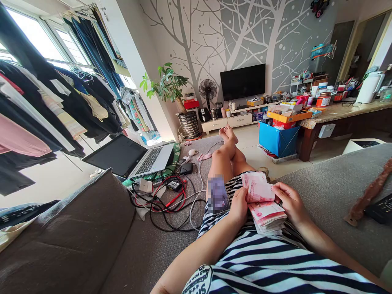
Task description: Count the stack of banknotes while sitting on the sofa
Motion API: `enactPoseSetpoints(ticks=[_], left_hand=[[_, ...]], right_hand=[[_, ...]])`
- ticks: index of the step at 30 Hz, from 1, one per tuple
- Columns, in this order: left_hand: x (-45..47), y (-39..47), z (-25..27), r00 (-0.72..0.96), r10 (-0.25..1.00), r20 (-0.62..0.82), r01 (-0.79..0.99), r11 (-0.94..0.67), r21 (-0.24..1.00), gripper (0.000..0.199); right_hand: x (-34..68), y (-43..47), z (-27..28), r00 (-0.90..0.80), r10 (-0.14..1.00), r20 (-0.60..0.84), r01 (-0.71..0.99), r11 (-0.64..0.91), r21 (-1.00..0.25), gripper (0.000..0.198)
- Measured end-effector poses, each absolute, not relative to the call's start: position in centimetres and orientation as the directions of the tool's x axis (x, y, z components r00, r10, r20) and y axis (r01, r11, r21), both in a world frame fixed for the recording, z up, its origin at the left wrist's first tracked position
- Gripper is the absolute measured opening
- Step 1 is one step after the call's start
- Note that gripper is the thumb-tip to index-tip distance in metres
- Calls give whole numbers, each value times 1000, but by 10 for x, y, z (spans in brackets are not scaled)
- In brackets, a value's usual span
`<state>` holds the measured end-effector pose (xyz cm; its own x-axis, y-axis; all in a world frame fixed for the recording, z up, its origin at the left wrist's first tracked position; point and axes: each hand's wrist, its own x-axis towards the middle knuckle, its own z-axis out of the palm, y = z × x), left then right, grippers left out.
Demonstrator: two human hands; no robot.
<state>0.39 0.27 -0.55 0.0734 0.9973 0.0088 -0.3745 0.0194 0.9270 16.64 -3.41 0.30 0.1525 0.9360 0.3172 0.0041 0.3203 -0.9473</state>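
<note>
A stack of pink and white banknotes rests over my lap, on the black-and-white striped clothing. My left hand is closed around the left side of the stack, its thumb on the notes. At the upper right edge, my right hand pinches a banknote that is lifted and folded back from the rest. Farther up, more pink notes stick out beyond the fingers. A phone, partly pixelated, lies on my thigh just left of my left hand.
On the grey sofa to the left lie an open laptop and tangled cables with chargers. A remote control and a brown stick-like object are at the right. A blue storage box stands beside the cluttered table.
</note>
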Motion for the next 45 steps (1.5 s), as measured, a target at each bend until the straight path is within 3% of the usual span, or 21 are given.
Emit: enactPoseSetpoints(ticks=[8,25,35,42,45], left_hand=[[2,6,-12,39,999,13,-332,0,943,30],[5,1,-9,90,995,-50,-459,86,884,28],[5,-3,-7,252,967,-40,-522,170,835,29],[5,-1,-10,243,969,-43,-519,168,838,35],[4,3,-15,163,985,-52,-500,128,857,33]], right_hand=[[167,-33,0,145,939,311,1,315,-949,54],[167,-30,-6,107,929,356,-29,360,-932,56],[171,-16,-21,207,926,316,36,316,-948,52],[172,-19,-19,171,926,337,74,329,-941,50],[171,-21,-16,178,924,339,53,335,-941,49]])
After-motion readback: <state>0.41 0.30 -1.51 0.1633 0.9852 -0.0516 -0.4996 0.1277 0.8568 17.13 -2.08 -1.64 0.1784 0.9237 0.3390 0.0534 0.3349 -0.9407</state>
